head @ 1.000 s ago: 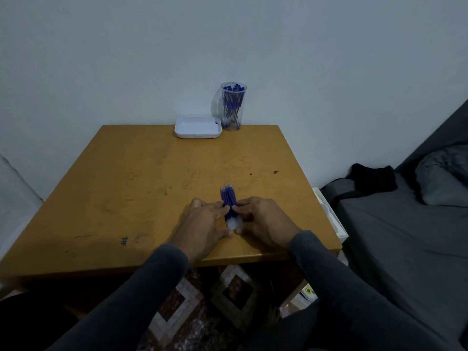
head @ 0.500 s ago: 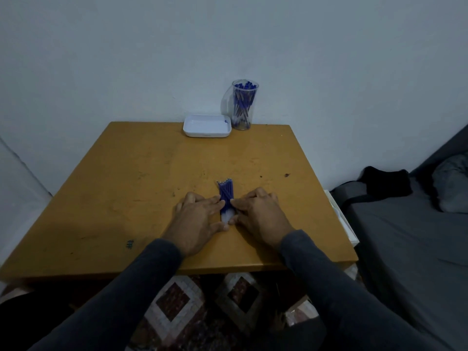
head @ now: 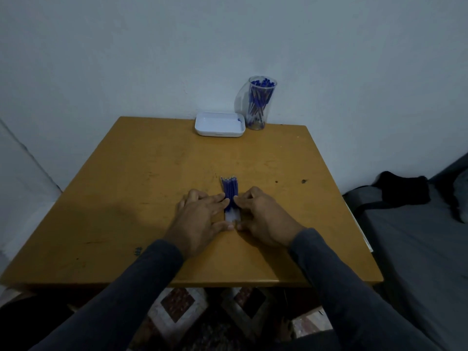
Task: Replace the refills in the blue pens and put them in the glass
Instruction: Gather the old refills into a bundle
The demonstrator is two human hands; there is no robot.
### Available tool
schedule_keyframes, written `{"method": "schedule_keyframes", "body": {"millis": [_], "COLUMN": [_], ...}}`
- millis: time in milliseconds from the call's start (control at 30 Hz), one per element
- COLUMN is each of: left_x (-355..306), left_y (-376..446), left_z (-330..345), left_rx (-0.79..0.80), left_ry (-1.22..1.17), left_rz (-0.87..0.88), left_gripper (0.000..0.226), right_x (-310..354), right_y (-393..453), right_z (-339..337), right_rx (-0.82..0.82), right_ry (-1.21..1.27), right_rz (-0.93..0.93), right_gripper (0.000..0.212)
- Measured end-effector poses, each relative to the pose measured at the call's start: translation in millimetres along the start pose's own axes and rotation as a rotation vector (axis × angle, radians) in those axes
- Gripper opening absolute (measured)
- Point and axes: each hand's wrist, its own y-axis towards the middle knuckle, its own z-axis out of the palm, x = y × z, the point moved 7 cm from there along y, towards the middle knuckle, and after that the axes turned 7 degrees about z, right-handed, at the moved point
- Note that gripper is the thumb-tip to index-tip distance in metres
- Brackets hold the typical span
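The left hand (head: 200, 216) lies flat on the worktop (head: 126, 198) a little below the middle of the frame, its fingers (head: 215, 200) straight and close together, the tips pressing against the left side of the bundle of refills (head: 230, 192). The bundle lies between the two hands, with the blue part pointing toward the upper part of the frame and the pale ends toward the person. On its other side the right hand (head: 263, 219) presses with slightly bent fingers, the thumb low near the pale ends.

The refills are thin and round, so I think that uneven pressure from the two sides could make them roll over each other and spread on the worktop. A push too far forward could also send some away from the hands.

At the upper middle, the white tray (head: 202, 127) stands just beside the glass (head: 260, 105), which already holds many blue pens (head: 258, 97); both are well apart from the hands. A reach there with a wide sleeve could tip the glass.

Whether those pens have new refills cannot be told. The number of refills is unclear, and the small blue mark in the tray is too small to name.
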Motion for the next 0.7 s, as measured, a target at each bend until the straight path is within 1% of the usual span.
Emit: {"method": "schedule_keyframes", "body": {"millis": [67,267,333,433,533,700], "left_x": [3,13,19,29,37,49], "left_y": [1,11,17,27,40,58], "left_z": [0,-5,-8,-12,-17,-23], "left_rx": [0.0,0.008,0.005,-0.006,-0.01,-0.028], "left_ry": [0.001,0.022,0.009,-0.006,-0.009,-0.026], "left_rz": [-0.004,-0.016,-0.017,-0.023,-0.025,-0.029], "left_gripper": [0.068,0.064,0.063,0.061,0.061,0.062], "right_x": [1,3,8,13,5,18], "right_y": [5,17,22,35,55,83], "right_z": [-2,-1,-4,-4,-4,-10], "right_rx": [-0.033,-0.11,-0.105,-0.084,-0.135,-0.07], "right_ry": [-0.06,-0.05,-0.078,-0.086,0.018,-0.087], "right_rz": [-0.025,-0.046,-0.079,-0.121,-0.043,-0.113], "right_gripper": [0.056,0.057,0.057,0.044,0.038,0.056]}}
